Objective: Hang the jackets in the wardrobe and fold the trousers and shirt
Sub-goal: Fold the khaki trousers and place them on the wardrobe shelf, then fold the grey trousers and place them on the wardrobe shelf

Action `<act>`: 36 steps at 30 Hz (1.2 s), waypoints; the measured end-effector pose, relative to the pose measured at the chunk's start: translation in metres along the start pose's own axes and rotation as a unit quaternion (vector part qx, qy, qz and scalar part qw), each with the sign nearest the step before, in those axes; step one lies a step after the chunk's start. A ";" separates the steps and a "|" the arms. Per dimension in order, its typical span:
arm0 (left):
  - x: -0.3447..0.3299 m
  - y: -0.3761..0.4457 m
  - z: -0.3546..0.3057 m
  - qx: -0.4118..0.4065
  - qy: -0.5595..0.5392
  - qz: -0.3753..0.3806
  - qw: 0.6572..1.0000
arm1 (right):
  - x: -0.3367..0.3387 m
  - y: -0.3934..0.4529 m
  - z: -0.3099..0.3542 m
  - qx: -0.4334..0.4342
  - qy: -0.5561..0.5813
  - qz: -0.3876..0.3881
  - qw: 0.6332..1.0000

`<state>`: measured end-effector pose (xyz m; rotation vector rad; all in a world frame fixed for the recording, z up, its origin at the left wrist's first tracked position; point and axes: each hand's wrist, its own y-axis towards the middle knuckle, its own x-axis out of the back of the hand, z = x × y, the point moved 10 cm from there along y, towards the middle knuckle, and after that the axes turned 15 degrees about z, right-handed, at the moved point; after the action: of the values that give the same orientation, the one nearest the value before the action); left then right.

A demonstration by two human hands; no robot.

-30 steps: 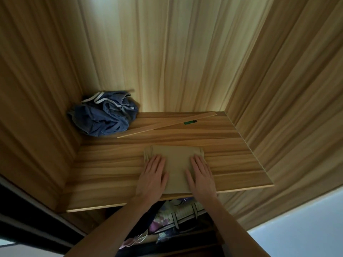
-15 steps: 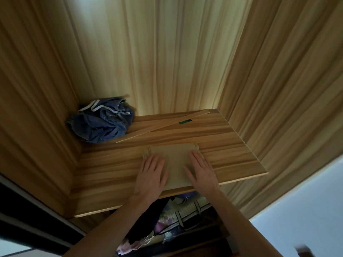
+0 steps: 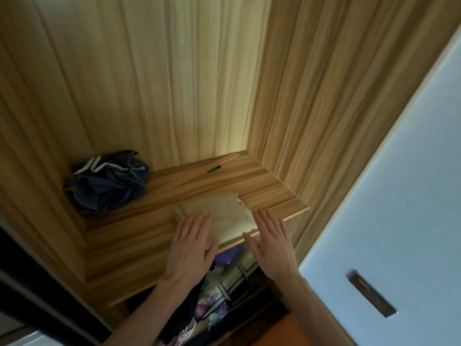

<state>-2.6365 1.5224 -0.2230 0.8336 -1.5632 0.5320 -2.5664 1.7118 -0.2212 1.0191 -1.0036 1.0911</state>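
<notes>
Folded tan garment on the wooden wardrobe shelf, both hands flat at its near edge.

The left hand rests straight-fingered on the garment's near left corner; the right hand, fingers also straight, sits at its near right side, over the shelf's front edge. The garment's long side runs along that edge. A crumpled dark blue garment fills the shelf's back left corner; a white door stands right of the shelf.

Dim, warm light glows brightest on the wardrobe's back panel; edges bend and blur, lower left in shadow.
</notes>
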 end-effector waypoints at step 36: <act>0.026 -0.380 -0.427 -0.562 -0.148 0.080 0.810 | 0.145 -0.696 0.077 -0.598 -0.125 -0.199 0.766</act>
<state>-2.0713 1.5930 -0.1720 -0.1576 -1.8604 -0.4660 -1.8706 1.5587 -0.1592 0.2465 -1.3131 -0.1666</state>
